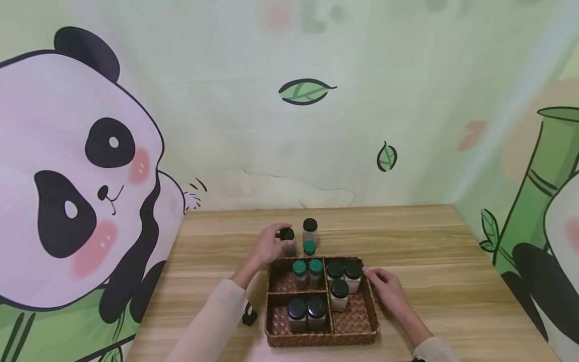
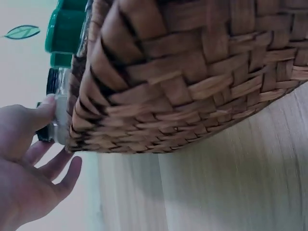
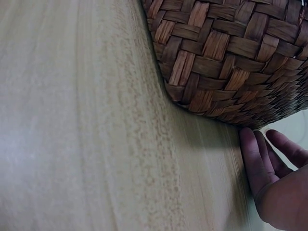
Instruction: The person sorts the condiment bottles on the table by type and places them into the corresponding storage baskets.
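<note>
Behind the divided woven basket [image 1: 322,339], my left hand [image 1: 266,247] pinches a black-lidded spice jar [image 1: 287,234] between thumb and fingers. In the left wrist view the thumb and fingertips lie about the jar [image 2: 60,115], partly hidden behind the basket's corner. My right hand [image 1: 390,291] is at the basket's right side, its fingertips at the far right corner. The right wrist view shows its fingers [image 3: 252,156] extended along the woven wall, thumb apart. Inside the basket stand two green-capped jars [image 1: 299,268], two dark-lidded jars [image 1: 297,309] and three black-lidded jars [image 1: 339,289].
Another black-lidded jar [image 1: 309,226] and a green-capped jar [image 1: 309,247] stand on the wooden table [image 1: 217,231] behind the basket. A small black object [image 1: 249,315] lies left of the basket. A wall with panda drawings [image 1: 235,100] rises behind the table.
</note>
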Motion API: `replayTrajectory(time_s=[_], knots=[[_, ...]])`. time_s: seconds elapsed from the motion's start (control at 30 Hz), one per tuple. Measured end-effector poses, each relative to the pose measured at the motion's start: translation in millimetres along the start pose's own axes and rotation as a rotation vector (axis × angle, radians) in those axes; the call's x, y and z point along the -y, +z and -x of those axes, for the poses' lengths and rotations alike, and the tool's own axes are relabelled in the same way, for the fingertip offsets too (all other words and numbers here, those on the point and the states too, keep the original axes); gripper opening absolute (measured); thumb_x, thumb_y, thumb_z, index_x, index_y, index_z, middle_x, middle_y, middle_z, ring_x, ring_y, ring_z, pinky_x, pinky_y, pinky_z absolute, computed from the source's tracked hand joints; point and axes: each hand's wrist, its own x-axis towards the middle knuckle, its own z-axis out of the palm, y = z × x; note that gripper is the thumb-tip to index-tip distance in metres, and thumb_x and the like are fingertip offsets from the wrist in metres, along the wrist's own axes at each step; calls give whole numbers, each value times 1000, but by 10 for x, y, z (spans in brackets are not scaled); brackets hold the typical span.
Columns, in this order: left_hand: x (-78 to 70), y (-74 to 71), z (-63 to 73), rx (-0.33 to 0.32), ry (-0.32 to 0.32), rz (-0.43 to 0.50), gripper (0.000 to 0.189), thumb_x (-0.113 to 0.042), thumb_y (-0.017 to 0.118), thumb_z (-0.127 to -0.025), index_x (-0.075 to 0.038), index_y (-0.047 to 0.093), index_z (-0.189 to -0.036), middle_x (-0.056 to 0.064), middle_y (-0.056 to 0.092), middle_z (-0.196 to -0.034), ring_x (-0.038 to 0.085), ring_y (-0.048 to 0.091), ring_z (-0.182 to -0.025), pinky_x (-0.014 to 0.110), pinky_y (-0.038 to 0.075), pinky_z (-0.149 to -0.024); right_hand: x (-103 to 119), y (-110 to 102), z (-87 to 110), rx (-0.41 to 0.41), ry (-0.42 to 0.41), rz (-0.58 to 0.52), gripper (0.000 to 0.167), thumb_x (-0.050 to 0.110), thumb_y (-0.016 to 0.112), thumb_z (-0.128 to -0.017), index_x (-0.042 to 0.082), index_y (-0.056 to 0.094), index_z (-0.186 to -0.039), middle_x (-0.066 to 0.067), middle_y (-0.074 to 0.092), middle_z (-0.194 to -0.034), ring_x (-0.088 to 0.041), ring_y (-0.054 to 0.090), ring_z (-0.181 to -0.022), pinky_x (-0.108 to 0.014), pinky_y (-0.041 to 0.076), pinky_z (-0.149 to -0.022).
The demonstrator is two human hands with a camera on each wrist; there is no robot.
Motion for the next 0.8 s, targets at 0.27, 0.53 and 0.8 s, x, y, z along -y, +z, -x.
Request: replayTrajectory(time_s=[0.27, 0.53, 0.8], knots=[[-193, -307, -8, -161, 34, 52, 48, -29, 77, -100, -13, 65, -143, 18, 66, -136, 39, 68, -113, 50, 61, -87, 10, -5, 13, -1, 13, -23, 53, 53, 64, -104, 2, 72, -117, -13, 64, -117, -18, 55, -96, -30, 60, -67], [-647, -621, 107, -122, 0, 146, 46, -44, 74, -100, -16, 69, -136, 7, 69, -128, 26, 70, -102, 42, 61, -80, 12, -1, 5, -3, -3, -2, 56, 57, 63, -103, 4, 73, -116, -13, 64, -118, -17, 56, -96, -30, 60, -68], [-1053, -651, 246, 89, -55, 381, 51, -40, 78, -98, -11, 66, -138, 11, 68, -129, 28, 70, -108, 39, 64, -86, 12, 10, 14, 10, -2, -9, 54, 54, 63, -104, 3, 72, -116, -12, 64, -118, -16, 55, -93, -31, 59, -66]])
